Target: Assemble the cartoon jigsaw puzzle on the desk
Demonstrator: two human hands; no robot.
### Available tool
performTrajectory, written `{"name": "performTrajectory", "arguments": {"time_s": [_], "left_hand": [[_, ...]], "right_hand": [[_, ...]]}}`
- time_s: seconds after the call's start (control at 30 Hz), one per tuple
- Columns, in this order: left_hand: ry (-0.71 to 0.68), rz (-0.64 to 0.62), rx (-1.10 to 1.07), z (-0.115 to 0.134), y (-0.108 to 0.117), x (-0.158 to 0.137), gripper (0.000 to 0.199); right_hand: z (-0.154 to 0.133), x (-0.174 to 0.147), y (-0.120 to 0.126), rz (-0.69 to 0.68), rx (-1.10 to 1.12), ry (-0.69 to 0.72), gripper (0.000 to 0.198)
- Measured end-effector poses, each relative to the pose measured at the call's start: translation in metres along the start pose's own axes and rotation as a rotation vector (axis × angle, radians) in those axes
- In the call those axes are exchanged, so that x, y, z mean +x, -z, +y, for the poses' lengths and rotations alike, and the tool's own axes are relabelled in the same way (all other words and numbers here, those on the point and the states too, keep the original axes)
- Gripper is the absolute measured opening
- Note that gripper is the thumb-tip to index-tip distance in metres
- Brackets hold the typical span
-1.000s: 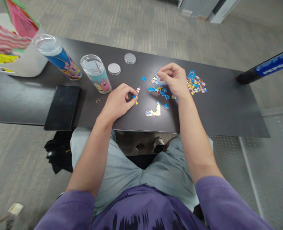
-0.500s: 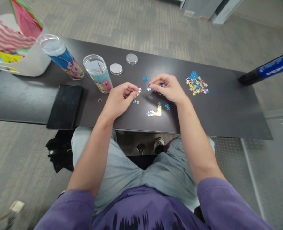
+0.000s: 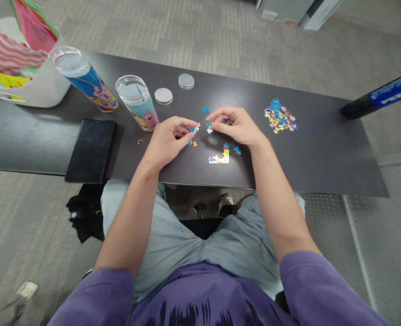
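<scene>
Between the thumb and fingers of my left hand (image 3: pixel 168 141) is a small jigsaw puzzle piece (image 3: pixel 196 128), pink and blue. My right hand (image 3: pixel 237 125) pinches another puzzle piece (image 3: pixel 209 128), blue and white, a short gap to the right of it. Joined pieces form an L-shaped puzzle corner (image 3: pixel 224 156) on the table below my hands, with a loose blue piece (image 3: pixel 237 150) at its right. One more blue piece (image 3: pixel 205 110) lies beyond my fingertips. Further colourful pieces are partly covered by my right hand, and a few lie under my left fingers.
A heap of loose pieces (image 3: pixel 279 117) lies at the right on the dark table (image 3: pixel 322 154). Two round lids (image 3: pixel 163 96), two clear-topped canisters (image 3: pixel 137 103), a black tablet (image 3: pixel 90 151) and a white basket (image 3: pixel 55 86) stand left. A blue-black cylinder (image 3: pixel 380 97) is far right.
The piece in my right hand has turned and dropped slightly, so more of it shows. My right fingers have opened out a little to the left. My left hand has hardly moved.
</scene>
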State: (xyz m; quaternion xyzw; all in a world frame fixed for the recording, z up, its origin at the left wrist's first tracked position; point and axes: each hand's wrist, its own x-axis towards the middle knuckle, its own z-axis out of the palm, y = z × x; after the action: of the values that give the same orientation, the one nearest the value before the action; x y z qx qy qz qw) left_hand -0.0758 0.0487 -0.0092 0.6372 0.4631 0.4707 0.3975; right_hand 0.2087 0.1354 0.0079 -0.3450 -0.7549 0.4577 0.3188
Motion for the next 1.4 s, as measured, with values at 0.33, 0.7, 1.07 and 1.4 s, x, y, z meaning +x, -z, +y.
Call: {"name": "performTrajectory", "arguments": {"time_s": [0.33, 0.7, 1.07, 1.4], "left_hand": [[0.007, -0.047, 0.063, -0.001, 0.003, 0.001, 0.034], [-0.032, -0.027, 0.09, 0.001, 0.001, 0.001, 0.032], [-0.08, -0.016, 0.164, 0.0, 0.003, 0.003, 0.028], [0.005, -0.006, 0.171, 0.008, 0.001, 0.002, 0.036]], "right_hand": [[0.004, 0.001, 0.002, -0.032, -0.04, -0.013, 0.022], [0.008, 0.003, -0.002, -0.037, 0.044, -0.014, 0.04], [0.007, 0.003, -0.003, -0.02, 0.152, -0.025, 0.055], [0.005, 0.0, -0.002, -0.038, 0.042, -0.078, 0.04]]}}
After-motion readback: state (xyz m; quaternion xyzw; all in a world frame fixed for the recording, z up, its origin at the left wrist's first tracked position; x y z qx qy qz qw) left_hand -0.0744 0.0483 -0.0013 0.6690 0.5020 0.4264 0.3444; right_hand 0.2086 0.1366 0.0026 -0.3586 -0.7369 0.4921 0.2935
